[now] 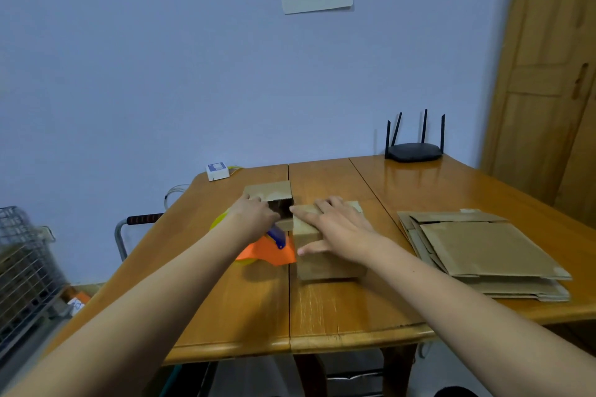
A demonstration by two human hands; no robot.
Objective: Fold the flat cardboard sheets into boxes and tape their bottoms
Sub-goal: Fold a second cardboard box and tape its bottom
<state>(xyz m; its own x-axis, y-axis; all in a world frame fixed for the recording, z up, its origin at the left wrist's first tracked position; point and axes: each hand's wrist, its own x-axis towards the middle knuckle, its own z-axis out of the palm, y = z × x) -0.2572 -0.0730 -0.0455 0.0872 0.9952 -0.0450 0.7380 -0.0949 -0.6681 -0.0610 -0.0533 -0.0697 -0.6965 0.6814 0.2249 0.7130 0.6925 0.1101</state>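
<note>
while flat right hand [342,232] presses matte, boxy cardboard box [325,264].

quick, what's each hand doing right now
Left hand: holds the orange and blue tape dispenser at the brown cardboard box.
Right hand: open, fingers flat, pressing down on the box top.

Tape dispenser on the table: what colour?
Orange body with a blue handle, tape dispenser; head view.

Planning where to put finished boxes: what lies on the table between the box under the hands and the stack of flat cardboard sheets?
Head view: only bare table lies between the box and the stack of flat sheets.
</note>
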